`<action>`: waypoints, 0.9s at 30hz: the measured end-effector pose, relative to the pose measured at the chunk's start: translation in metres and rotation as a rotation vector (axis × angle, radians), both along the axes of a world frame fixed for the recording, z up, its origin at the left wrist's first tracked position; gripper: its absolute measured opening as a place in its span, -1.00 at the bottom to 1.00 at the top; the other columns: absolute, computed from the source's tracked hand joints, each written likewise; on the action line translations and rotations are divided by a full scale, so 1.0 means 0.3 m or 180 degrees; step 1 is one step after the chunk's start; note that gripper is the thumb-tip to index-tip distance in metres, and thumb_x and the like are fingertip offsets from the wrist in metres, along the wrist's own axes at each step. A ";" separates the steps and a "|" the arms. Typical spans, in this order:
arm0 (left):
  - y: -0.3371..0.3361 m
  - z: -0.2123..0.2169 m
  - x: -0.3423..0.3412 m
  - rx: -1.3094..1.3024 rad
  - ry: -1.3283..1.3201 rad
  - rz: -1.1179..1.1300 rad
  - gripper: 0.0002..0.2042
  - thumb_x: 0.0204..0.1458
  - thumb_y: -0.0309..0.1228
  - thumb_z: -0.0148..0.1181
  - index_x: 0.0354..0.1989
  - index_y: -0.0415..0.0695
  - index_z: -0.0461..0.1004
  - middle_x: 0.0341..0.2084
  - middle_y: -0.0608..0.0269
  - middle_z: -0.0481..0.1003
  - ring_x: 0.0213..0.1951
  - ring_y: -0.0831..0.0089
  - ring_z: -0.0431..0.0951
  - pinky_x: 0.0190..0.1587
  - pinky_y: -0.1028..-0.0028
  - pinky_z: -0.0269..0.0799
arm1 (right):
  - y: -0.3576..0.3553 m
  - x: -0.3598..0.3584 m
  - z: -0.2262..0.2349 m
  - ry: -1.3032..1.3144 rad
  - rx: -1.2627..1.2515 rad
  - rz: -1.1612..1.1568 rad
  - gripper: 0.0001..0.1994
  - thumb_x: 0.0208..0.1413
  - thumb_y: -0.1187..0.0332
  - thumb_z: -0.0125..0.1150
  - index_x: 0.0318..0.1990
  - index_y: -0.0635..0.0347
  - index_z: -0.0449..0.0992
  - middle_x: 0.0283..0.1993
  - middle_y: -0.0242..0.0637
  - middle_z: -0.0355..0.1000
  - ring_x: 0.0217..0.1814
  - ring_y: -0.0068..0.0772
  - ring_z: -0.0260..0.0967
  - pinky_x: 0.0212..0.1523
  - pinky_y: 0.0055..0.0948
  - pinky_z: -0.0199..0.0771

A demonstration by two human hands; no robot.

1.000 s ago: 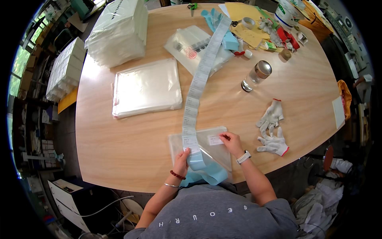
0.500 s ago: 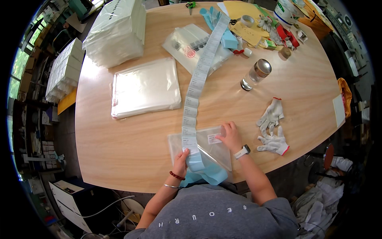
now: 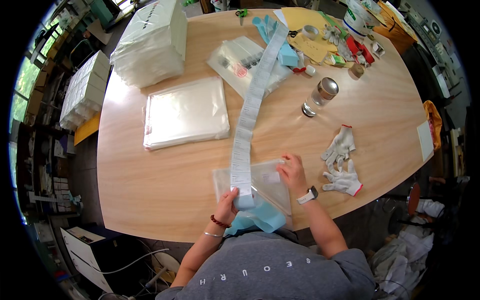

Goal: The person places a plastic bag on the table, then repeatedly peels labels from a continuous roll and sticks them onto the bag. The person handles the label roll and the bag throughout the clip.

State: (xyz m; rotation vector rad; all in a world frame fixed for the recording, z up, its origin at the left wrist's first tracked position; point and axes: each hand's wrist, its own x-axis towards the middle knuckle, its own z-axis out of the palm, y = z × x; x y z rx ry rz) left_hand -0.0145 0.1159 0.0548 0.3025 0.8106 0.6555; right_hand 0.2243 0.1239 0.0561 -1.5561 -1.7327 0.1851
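A clear plastic bag [image 3: 265, 188] lies flat at the table's near edge, with a small white label [image 3: 271, 177] near its upper right part. My left hand [image 3: 228, 208] grips a long strip of printed labels [image 3: 242, 155], thumb on top. From there the strip runs away from me across the table, and its bare light-blue backing [image 3: 265, 217] curls toward my body over the bag. At the bag's upper right corner, my right hand [image 3: 293, 174] has its fingers closed on the plastic edge. The label looks hazy, as if seen through plastic.
A flat stack of clear bags [image 3: 187, 114] lies left of the strip, below a tall wrapped stack [image 3: 150, 45]. Right are a glass bottle [image 3: 320, 97] and white gloves [image 3: 342, 175]. Scissors [image 3: 241, 15], a tape roll [image 3: 310, 32] and yellow envelopes [image 3: 300, 17] sit at the far side.
My right hand has shifted from beside the label to the bag's corner edge. The label, crisp before, now looks hazier. My left hand keeps its hold on the strip, which lies flatter near it.
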 end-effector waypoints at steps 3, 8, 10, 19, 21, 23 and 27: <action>-0.001 0.061 -0.005 -0.0102 -0.1016 -0.0019 -0.62 0.08 -0.23 -0.13 -0.07 -0.32 0.25 -0.20 0.07 0.39 -0.18 0.28 0.44 -0.12 0.42 0.36 | -0.065 -0.083 -0.026 0.1870 -0.1526 0.0137 -0.86 -0.02 0.35 0.09 -0.44 0.23 0.47 -0.40 -0.26 0.40 -0.46 -0.46 0.32 -0.39 -0.55 0.33; 0.017 0.045 0.060 0.0309 -0.0574 -0.0057 -0.66 0.08 -0.24 -0.13 -0.11 -0.25 0.31 -0.23 0.18 0.41 -0.19 0.37 0.42 -0.11 0.43 0.32 | -0.142 -0.188 -0.102 0.2991 -0.3698 0.1585 -0.75 0.12 0.24 -0.10 -0.31 0.23 0.41 -0.42 -0.36 0.41 -0.42 -0.58 0.32 -0.37 -0.60 0.36; 0.006 -0.075 0.046 0.0494 -0.0043 0.0002 -0.70 0.08 -0.28 -0.10 -0.12 -0.23 0.33 -0.24 0.21 0.42 -0.19 0.43 0.41 -0.11 0.45 0.31 | -0.145 -0.204 -0.087 0.3951 -0.3240 0.0567 -0.78 0.12 0.24 -0.09 -0.31 0.22 0.35 -0.41 -0.37 0.37 -0.40 -0.61 0.30 -0.34 -0.60 0.36; 0.074 -0.069 0.030 0.0006 0.0028 0.0065 -0.76 0.05 -0.30 -0.04 -0.22 -0.20 0.37 -0.32 0.29 0.43 -0.27 0.49 0.43 -0.16 0.51 0.33 | -0.263 -0.212 -0.028 0.2067 -0.2682 0.1099 -0.76 0.04 0.22 0.02 -0.39 0.24 0.26 -0.44 -0.28 0.29 -0.44 -0.46 0.23 -0.39 -0.48 0.26; 0.111 -0.054 0.006 0.0045 0.0233 -0.0149 -0.75 0.05 -0.29 -0.04 -0.20 -0.20 0.36 -0.30 0.27 0.43 -0.26 0.47 0.43 -0.16 0.46 0.35 | -0.310 -0.203 0.025 0.1727 -0.2565 0.1224 -0.75 0.05 0.21 0.00 -0.37 0.25 0.28 -0.43 -0.25 0.31 -0.41 -0.40 0.25 -0.36 -0.46 0.26; 0.142 -0.034 0.001 0.0017 0.0214 -0.0437 -0.73 0.06 -0.29 -0.07 -0.18 -0.21 0.34 -0.28 0.26 0.43 -0.26 0.46 0.44 -0.17 0.46 0.36 | -0.318 -0.168 0.034 0.1548 -0.3446 0.1835 -0.70 0.09 0.17 -0.09 -0.25 0.27 0.32 -0.28 -0.19 0.34 -0.25 -0.30 0.29 -0.23 -0.43 0.26; 0.195 -0.049 0.015 -0.0076 0.0407 -0.0944 -0.73 0.06 -0.30 -0.06 -0.18 -0.23 0.34 -0.27 0.24 0.43 -0.24 0.47 0.44 -0.17 0.47 0.36 | -0.277 -0.309 -0.026 0.1765 -0.3324 0.3283 -0.59 0.14 0.14 -0.23 0.01 0.27 0.21 0.00 -0.10 0.24 0.05 -0.23 0.18 0.06 -0.42 0.11</action>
